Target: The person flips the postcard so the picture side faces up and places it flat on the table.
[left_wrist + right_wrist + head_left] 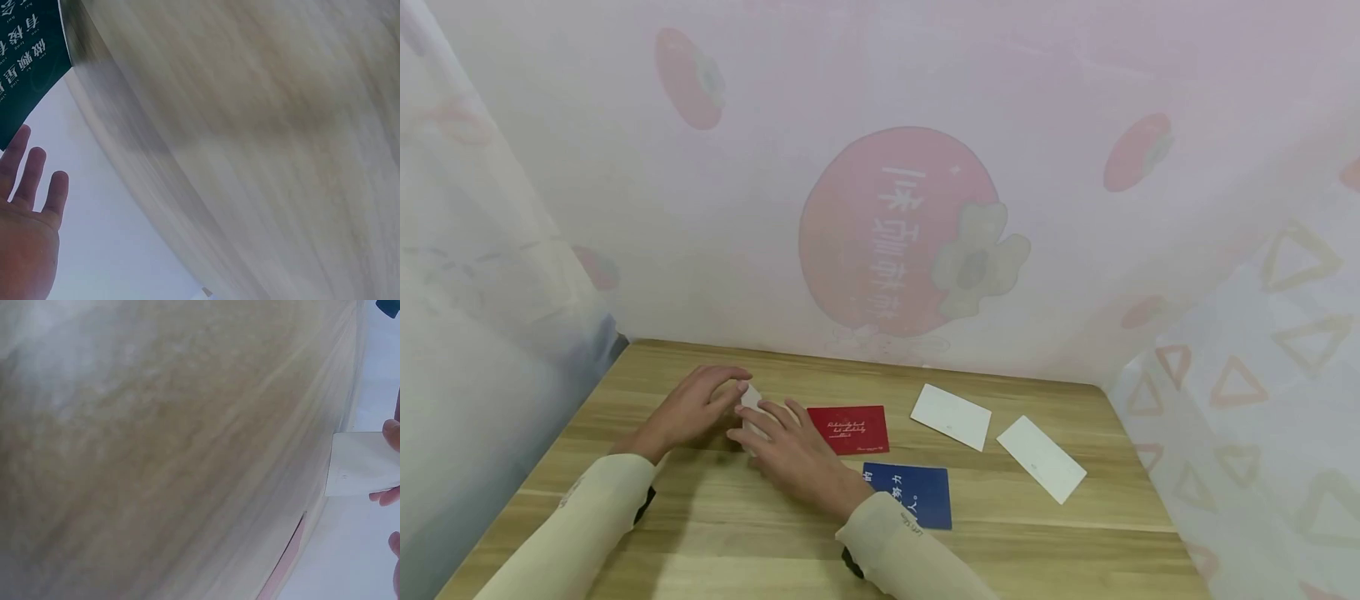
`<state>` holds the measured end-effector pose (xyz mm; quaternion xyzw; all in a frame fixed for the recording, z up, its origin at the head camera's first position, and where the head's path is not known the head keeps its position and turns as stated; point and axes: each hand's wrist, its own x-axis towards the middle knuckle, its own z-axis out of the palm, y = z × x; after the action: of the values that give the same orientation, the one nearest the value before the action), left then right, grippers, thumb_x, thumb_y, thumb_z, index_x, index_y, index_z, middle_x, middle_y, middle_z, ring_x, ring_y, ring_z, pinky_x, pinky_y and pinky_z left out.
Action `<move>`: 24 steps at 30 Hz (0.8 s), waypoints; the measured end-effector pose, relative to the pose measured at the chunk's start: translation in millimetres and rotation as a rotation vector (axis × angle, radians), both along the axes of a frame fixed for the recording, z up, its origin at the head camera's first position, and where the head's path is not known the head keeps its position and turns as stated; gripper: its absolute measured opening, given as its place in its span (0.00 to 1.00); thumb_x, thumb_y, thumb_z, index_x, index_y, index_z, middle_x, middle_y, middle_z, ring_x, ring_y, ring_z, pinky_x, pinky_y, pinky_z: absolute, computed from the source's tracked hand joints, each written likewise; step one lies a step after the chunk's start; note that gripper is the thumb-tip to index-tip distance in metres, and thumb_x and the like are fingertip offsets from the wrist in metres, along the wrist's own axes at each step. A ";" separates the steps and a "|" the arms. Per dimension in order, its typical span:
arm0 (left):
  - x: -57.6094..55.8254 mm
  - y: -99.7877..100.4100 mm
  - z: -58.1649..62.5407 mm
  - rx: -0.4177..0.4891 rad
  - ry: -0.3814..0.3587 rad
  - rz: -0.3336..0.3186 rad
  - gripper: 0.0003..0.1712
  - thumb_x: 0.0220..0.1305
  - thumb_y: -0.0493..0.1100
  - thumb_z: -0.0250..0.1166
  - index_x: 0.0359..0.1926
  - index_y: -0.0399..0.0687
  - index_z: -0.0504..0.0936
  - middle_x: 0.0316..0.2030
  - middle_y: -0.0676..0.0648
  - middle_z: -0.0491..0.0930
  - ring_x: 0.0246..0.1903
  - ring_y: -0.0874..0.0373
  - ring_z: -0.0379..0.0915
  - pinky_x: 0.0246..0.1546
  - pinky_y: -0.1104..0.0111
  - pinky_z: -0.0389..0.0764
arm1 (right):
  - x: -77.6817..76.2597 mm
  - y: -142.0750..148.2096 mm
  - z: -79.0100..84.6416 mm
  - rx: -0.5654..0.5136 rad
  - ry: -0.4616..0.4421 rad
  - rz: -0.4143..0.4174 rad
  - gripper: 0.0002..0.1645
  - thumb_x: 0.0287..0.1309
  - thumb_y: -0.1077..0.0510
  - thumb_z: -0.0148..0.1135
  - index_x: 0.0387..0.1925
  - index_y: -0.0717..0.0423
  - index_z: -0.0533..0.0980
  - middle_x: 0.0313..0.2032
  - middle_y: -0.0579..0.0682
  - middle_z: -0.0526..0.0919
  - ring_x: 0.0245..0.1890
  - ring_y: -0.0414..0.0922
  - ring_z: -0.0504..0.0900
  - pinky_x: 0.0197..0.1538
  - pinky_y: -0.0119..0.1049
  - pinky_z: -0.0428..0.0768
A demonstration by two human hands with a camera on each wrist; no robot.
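A card (751, 406) is tilted up off the table between both hands, its white back visible in the head view. In the left wrist view, a dark green card face (31, 56) with white characters shows, slightly bowed. My left hand (700, 406) holds the card's far end near thumb and forefinger; that grip is partly hidden. From the near side, my right hand (797, 454) pinches the card between thumb and fingers. Just right of the hands lies a red card (857, 427) with white script. Partly behind the right wrist is a blue card (925, 492) with white characters.
Two white cards (951, 417) (1041, 458) lie face down farther right on the wooden table (1060, 550). A pale printed curtain (760, 208) encloses the table's back and sides.
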<state>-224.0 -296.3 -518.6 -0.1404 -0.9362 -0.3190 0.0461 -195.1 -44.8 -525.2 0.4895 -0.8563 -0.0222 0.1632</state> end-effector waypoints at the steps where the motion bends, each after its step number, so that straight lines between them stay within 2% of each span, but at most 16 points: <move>1: 0.1 0.4 0.0 -0.003 0.004 -0.001 0.28 0.87 0.60 0.52 0.71 0.48 0.80 0.73 0.39 0.78 0.76 0.33 0.64 0.72 0.29 0.64 | -0.2 0.5 -0.4 -0.002 0.009 0.002 0.38 0.77 0.40 0.65 0.82 0.31 0.65 0.86 0.41 0.60 0.84 0.48 0.62 0.87 0.54 0.57; 18: 2.5 1.9 0.7 -0.032 0.047 -0.008 0.25 0.87 0.58 0.53 0.70 0.52 0.81 0.73 0.39 0.77 0.74 0.33 0.66 0.70 0.29 0.67 | -6.0 4.6 -3.7 -0.024 0.063 0.020 0.37 0.75 0.36 0.66 0.80 0.32 0.68 0.84 0.41 0.64 0.83 0.46 0.63 0.86 0.51 0.61; 24: 3.8 1.2 0.4 -0.029 0.044 -0.018 0.24 0.87 0.56 0.55 0.72 0.53 0.79 0.74 0.39 0.74 0.74 0.33 0.69 0.68 0.30 0.72 | -6.6 6.3 -3.7 -0.034 0.086 0.024 0.35 0.77 0.36 0.64 0.79 0.32 0.69 0.83 0.41 0.65 0.83 0.45 0.62 0.86 0.51 0.61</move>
<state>-220.2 -295.1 -518.1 -0.1566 -0.9381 -0.3028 0.0620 -201.7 -38.5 -528.9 0.4953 -0.8429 -0.0267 0.2084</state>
